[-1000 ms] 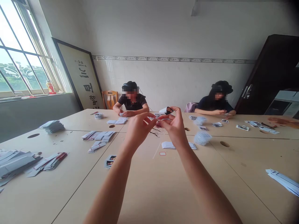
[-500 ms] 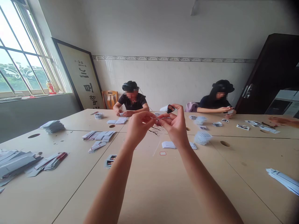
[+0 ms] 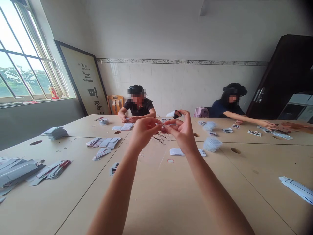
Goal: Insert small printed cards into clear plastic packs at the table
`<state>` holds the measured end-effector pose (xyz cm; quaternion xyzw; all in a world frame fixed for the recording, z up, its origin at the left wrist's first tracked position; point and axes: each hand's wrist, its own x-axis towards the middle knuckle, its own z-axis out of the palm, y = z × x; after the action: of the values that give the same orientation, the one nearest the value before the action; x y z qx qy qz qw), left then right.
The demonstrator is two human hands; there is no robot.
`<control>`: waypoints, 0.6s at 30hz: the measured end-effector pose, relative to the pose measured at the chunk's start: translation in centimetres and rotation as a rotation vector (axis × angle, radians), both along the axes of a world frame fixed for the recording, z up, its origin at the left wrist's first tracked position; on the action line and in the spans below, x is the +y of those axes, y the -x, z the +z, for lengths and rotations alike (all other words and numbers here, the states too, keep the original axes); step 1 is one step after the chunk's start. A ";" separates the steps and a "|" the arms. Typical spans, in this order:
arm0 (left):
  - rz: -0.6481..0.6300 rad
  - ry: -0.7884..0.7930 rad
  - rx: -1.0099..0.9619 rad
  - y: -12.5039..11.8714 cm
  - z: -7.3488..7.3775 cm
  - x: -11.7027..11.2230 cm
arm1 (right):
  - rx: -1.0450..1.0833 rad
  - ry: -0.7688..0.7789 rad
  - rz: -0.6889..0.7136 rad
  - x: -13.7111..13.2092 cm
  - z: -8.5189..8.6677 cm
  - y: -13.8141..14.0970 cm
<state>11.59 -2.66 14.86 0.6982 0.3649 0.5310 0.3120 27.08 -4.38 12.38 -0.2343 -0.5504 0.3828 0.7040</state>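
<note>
My left hand (image 3: 144, 132) and my right hand (image 3: 182, 130) are raised in front of me over the table, fingertips close together. Both pinch the top of what looks like a thin clear plastic bag (image 3: 160, 160); its edges show only faintly against the wood. Dark branching lines (image 3: 160, 139) show just below the fingertips; whether they are on the bag I cannot tell. The right index finger is bent up beside a dark printed piece (image 3: 177, 114) with white next to it. A stack of white cards (image 3: 176, 151) lies beyond my right wrist, and a small red-bordered label (image 3: 170, 161) lies between my forearms.
Bundles of clear plastic (image 3: 212, 144) lie to the right. Paper stacks (image 3: 55, 132) and loose paper slips (image 3: 19, 171) cover the left side. Photo cards (image 3: 113, 169) lie by my left forearm. Two people sit opposite, one (image 3: 137, 106) near the middle, one (image 3: 230, 106) at right.
The clear bag and dark lines have shifted slightly left; my hands stay nearly in place. The person at right has stretched an arm toward cards at the table's right side.
</note>
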 end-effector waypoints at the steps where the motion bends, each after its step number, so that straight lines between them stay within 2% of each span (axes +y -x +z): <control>1: -0.007 0.029 0.007 0.2 0.0 0.1 | 0.002 0.029 0.020 0.1 -0.1 -0.1; 5: -0.010 0.123 0.051 0.6 0.0 0.5 | 0.015 0.155 0.058 0.8 -0.3 -0.5; 9: -0.065 0.175 0.110 0.9 0.0 0.6 | 0.046 0.248 0.054 1.4 -0.6 -0.6; 14: -0.074 0.215 0.113 1.2 0.0 0.7 | 0.143 0.301 0.095 1.8 -0.7 -0.6; 18: -0.047 0.187 0.152 1.6 0.1 0.7 | 0.186 0.306 0.112 1.9 -0.6 -0.6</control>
<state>9.97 -1.93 14.91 0.7125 0.4192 0.4328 0.3596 27.71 -2.48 11.75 -0.2712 -0.4306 0.5206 0.6856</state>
